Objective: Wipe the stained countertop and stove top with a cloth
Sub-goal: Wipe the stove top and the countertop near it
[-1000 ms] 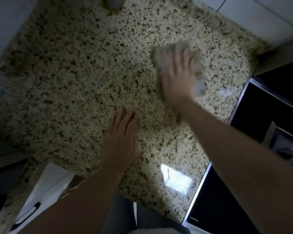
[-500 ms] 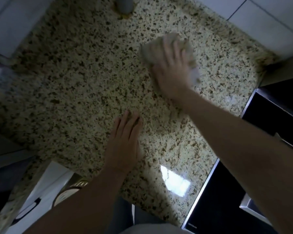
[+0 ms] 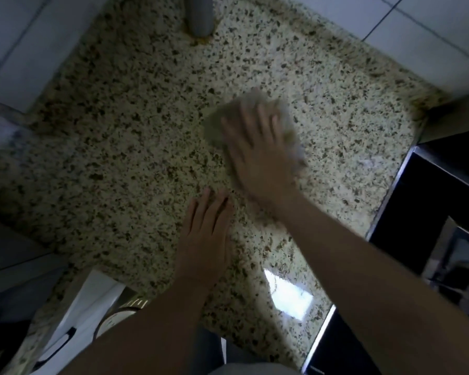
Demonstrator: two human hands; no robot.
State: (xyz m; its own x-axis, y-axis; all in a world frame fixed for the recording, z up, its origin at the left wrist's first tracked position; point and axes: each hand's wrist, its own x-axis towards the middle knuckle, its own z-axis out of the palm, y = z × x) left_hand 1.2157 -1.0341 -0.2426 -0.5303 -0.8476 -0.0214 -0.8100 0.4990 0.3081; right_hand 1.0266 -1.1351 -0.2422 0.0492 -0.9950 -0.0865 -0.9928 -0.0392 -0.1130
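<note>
The right hand [image 3: 257, 150] pressed spread fingers, blurred, seemingly flat, on the cloth [image 3: 222, 123] mid-countertop [image 3: 119, 158]; the left hand [image 3: 205, 236] lay flat, fingers together, just nearer. The stove [image 3: 428, 201] lay rightward.

Pale wall tiles [image 3: 428, 31] are running behind the speckled granite, a grey pipe [image 3: 199, 16] is coming down at the back, and a bright light patch [image 3: 289, 296] is glaring near the front edge.

Bare countertop [image 3: 114, 158] left; grey post [image 3: 199, 14] blocks rear.
</note>
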